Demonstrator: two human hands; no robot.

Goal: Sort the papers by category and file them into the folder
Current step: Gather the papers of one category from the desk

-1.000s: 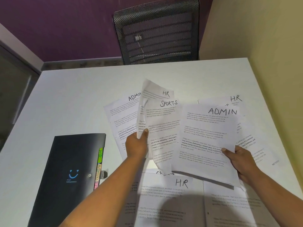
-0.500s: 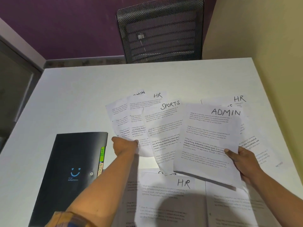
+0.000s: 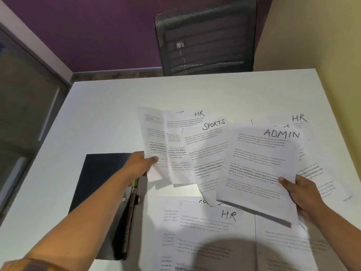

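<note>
My right hand [image 3: 300, 194] grips the lower right edge of a sheet headed ADMIN [image 3: 259, 165] and holds it above the table. My left hand [image 3: 139, 163] pinches the lower left corner of the leftmost sheet [image 3: 151, 137] of a fan of papers. In that fan lie an HR sheet [image 3: 178, 145] and a SPORTS sheet [image 3: 207, 153], each partly under its neighbour. The black folder [image 3: 97, 184] lies shut on the table under my left forearm, coloured tabs at its right edge. Another HR sheet [image 3: 211, 227] lies near me and a third HR sheet [image 3: 298, 119] at the far right.
The white table [image 3: 117, 106] carries more printed sheets at the near right edge [image 3: 289, 247]. A black mesh chair [image 3: 207, 36] stands behind the far edge. A cream wall [image 3: 322, 45] closes the right side and a grey panel [image 3: 25, 94] the left.
My left hand has slid left from the middle of the fan to its leftmost sheet and now pinches that sheet's corner. The lifted HR sheet has dropped flat. My right hand keeps the ADMIN sheet.
</note>
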